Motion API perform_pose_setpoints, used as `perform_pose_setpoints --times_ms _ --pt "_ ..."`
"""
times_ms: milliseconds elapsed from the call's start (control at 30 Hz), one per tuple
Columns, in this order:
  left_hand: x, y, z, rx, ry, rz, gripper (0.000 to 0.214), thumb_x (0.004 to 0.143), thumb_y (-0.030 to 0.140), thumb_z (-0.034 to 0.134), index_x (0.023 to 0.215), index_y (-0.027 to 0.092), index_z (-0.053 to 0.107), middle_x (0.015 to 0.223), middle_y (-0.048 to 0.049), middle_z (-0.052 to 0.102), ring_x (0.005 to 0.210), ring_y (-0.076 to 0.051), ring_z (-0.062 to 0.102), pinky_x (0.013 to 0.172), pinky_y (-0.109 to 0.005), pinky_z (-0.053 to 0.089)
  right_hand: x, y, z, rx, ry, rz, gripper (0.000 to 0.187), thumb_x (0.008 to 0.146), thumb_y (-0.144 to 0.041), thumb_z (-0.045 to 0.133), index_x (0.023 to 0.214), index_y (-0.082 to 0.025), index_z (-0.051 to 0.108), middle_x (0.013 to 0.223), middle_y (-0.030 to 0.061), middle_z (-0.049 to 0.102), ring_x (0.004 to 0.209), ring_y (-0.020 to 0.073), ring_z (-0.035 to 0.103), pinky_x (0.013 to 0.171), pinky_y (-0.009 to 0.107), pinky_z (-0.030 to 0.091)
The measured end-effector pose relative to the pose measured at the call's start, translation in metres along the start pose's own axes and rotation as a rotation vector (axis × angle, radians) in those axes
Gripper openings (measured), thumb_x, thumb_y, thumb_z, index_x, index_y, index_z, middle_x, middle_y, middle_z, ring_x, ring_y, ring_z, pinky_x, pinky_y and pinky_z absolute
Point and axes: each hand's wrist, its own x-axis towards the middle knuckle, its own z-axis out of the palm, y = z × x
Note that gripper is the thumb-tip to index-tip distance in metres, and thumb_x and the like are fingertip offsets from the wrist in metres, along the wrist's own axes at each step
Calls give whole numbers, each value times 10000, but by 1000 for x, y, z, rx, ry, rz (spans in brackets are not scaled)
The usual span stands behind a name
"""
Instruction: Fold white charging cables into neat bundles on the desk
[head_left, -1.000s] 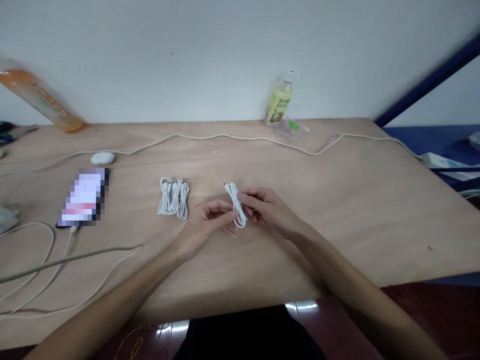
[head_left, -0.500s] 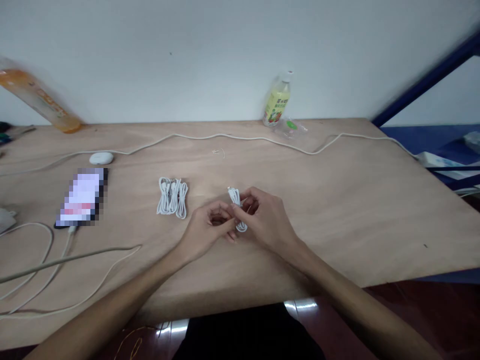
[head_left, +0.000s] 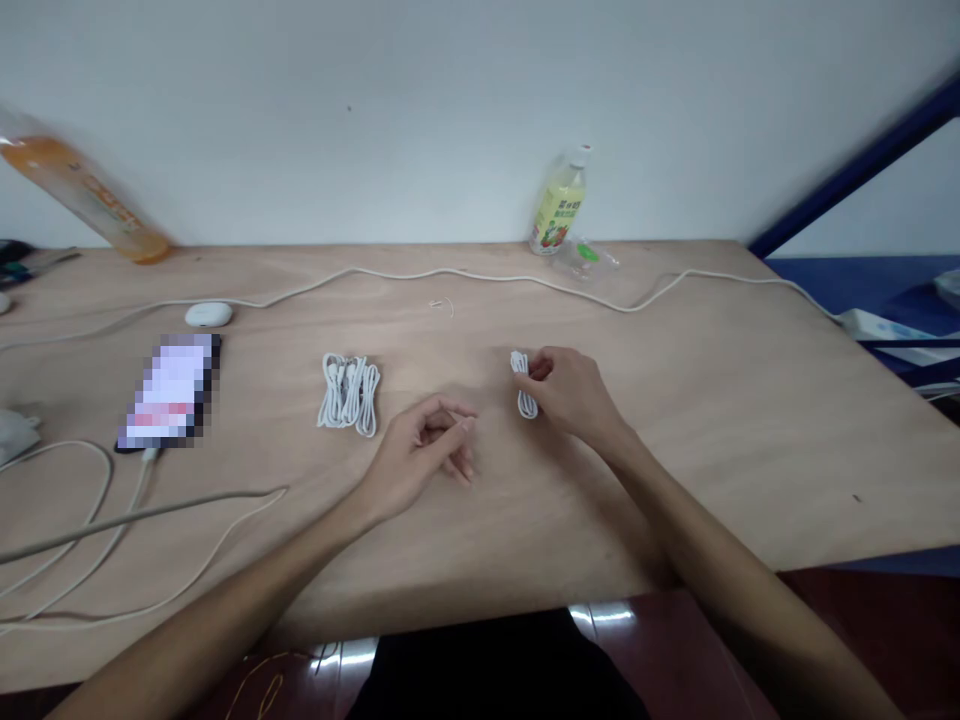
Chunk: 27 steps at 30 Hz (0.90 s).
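My right hand (head_left: 566, 388) pinches a small coiled white cable (head_left: 524, 392) between thumb and fingers, at or just above the wooden table (head_left: 675, 420). To the left, my left hand (head_left: 427, 440) holds nothing; its fingers are loosely curled with gaps between them. Beyond it on the left lie several white cable bundles (head_left: 349, 393), side by side in a row. A short, thin white tie (head_left: 444, 304) rests on the table behind the hands.
At the left are a phone (head_left: 169, 390) with a plugged-in cord, a white earphone case (head_left: 208, 315) and an orange drink bottle (head_left: 97, 205). A yellow drink bottle (head_left: 559, 208) stands by the wall. A long white cord (head_left: 450, 272) crosses the back.
My right hand has moved right and slightly away from me with the coiled cable. My left hand has let go of it and stayed about where it was.
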Motion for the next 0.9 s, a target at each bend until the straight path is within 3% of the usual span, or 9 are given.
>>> perform_pose_setpoints --times_ms 133,400,667,900 --pt "1 1 -1 -13 9 -8 409 892 477 855 1077 148 697 695 23 724 570 -149 732 543 -273 678 0 6 1 27 -21 26 51 883 -257 725 866 -220 693 856 71 806 843 272 754 790 371 511" --pt "0 1 0 -5 11 -15 379 912 465 832 1074 153 692 693 26 719 565 -143 728 537 -260 668 -10 4 5 -43 14 50 145 937 -332 733 1018 -221 689 979 105 823 968 324 771 760 366 469" --pt "1 0 0 9 19 -13 371 922 462 821 1073 152 686 692 24 720 560 -150 733 533 -270 668 -13 -4 5 31 -23 65 45 941 -211 696 974 -226 668 853 64 804 859 285 762 732 341 433" --pt "0 0 0 4 10 -21 376 925 474 820 1075 162 674 694 27 718 550 -142 722 530 -263 662 -9 -1 3 1 12 83 69 915 -216 721 979 -224 695 881 70 816 885 292 765 730 346 439"
